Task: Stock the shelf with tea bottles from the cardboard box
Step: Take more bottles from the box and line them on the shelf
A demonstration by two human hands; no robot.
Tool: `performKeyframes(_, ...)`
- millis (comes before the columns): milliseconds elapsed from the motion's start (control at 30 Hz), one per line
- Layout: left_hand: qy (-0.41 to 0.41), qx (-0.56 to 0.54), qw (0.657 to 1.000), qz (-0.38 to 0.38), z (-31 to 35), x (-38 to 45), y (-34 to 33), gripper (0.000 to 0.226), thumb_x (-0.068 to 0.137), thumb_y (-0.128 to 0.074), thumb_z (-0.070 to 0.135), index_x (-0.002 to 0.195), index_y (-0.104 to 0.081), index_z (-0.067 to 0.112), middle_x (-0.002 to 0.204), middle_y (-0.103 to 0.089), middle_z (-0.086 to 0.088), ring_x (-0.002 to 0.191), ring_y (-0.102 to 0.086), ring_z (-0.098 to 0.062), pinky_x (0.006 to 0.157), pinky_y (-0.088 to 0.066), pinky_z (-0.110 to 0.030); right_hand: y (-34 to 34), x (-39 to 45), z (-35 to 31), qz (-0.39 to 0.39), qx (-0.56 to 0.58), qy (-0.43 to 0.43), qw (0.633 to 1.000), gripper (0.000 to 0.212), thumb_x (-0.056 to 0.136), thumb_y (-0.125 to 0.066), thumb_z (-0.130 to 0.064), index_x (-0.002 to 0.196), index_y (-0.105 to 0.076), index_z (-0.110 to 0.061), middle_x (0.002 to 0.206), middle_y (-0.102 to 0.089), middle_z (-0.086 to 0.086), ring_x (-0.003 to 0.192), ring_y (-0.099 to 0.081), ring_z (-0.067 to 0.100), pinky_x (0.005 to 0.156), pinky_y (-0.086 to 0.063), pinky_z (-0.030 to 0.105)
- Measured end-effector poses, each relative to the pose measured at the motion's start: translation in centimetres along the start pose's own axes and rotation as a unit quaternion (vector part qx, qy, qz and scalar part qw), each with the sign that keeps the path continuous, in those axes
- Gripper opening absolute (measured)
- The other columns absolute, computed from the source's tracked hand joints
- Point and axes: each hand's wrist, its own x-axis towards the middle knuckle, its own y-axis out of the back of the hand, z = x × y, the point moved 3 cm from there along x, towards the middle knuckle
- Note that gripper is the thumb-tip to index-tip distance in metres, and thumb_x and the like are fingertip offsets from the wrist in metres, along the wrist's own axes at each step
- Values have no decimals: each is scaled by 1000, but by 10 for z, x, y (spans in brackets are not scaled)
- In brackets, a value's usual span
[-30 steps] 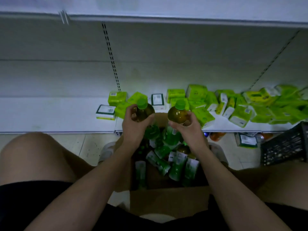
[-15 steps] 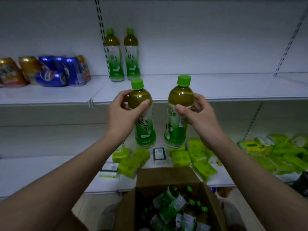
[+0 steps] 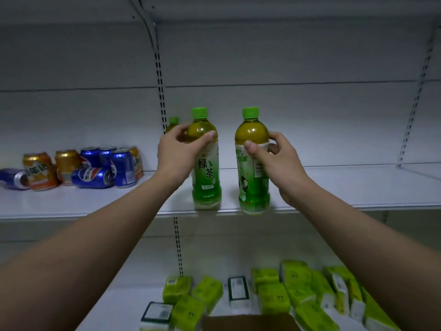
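While the left hand (image 3: 175,154) grasps one tea bottle (image 3: 205,161), the right hand (image 3: 280,163) grasps another tea bottle (image 3: 253,163), both seemingly resting at the shelf (image 3: 95,201) edge.

The bottle in my left hand (image 3: 177,155) shows its label to me: 绿茶 in dark green characters, running down the pale front of the left bottle (image 3: 206,163). The right bottle (image 3: 253,163), in my right hand (image 3: 284,163), has green characters at the label's top that my thumb partly hides; I cannot read them. An orange can (image 3: 39,172) on the shelf carries white characters, 年达 among them. The lying blue can (image 3: 93,177) bears the Pepsi emblem; its lettering is too small.
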Motion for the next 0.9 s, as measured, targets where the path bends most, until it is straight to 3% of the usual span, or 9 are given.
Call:
performKeyframes(167, 32, 5, 999, 14, -18, 11, -2, 73, 70, -77, 51, 133, -54, 24, 124, -62, 3, 110, -60, -17, 98, -51, -43, -6, 18, 10, 1, -4, -17, 1000, 60, 82, -72, -39, 133, -45, -25, 127, -59, 3, 103, -62, 15, 76, -51, 27)
performKeyframes(267, 53, -1, 998, 17, -33, 19, -2, 77, 66, -75, 56, 134, -52, 26, 127, -61, 2, 114, -59, -20, 97, -51, -46, -8, 27, 20, -5, -7, -30, 1000, 60, 82, -72, -40, 133, -44, -25, 129, -58, 4, 107, -61, 18, 84, -52, 33)
performKeyframes(333, 69, -21, 997, 25, -40, 26, -1, 70, 74, -74, 50, 135, -51, 24, 126, -62, 2, 114, -59, -20, 96, -51, -43, -9, 33, 29, -2, -9, -38, 999, 60, 82, -72, -40, 133, -44, -25, 131, -57, 4, 109, -60, 20, 90, -51, 37)
performKeyframes(533, 72, -6, 993, -98, -44, 33, -10, 69, 86, -62, 48, 145, -35, 26, 138, -52, 1, 122, -52, -21, 100, -46, -44, -7, 46, 41, -7, -22, -46, 999, 60, 84, -68, -40, 136, -41, -27, 135, -55, 1, 116, -56, 21, 100, -47, 43)
performKeyframes(700, 89, -21, 989, -119, -54, 26, -5, 65, 86, -64, 42, 143, -35, 30, 139, -52, 1, 128, -50, -24, 103, -45, -49, -6, 41, 42, -33, -43, -44, 998, 61, 86, -66, -39, 139, -38, -29, 137, -52, -3, 117, -52, 18, 101, -45, 41)
performKeyframes(833, 120, 40, 975, -185, -75, 6, -4, 93, 77, -78, 19, 149, -20, 29, 141, -48, -1, 129, -48, -24, 106, -42, -48, -4, 31, 49, -55, -92, -61, 992, 62, 87, -68, -31, 139, -37, -25, 134, -52, -1, 116, -52, 18, 103, -44, 42)
performKeyframes(900, 134, 76, 966, -208, -85, -3, -1, 106, 74, -80, 13, 153, -10, 27, 139, -47, -3, 124, -53, -25, 100, -49, -41, -4, 25, 54, -74, -118, -70, 988, 67, 84, -72, -27, 140, -35, -24, 127, -51, -5, 114, -52, 17, 103, -44, 41)
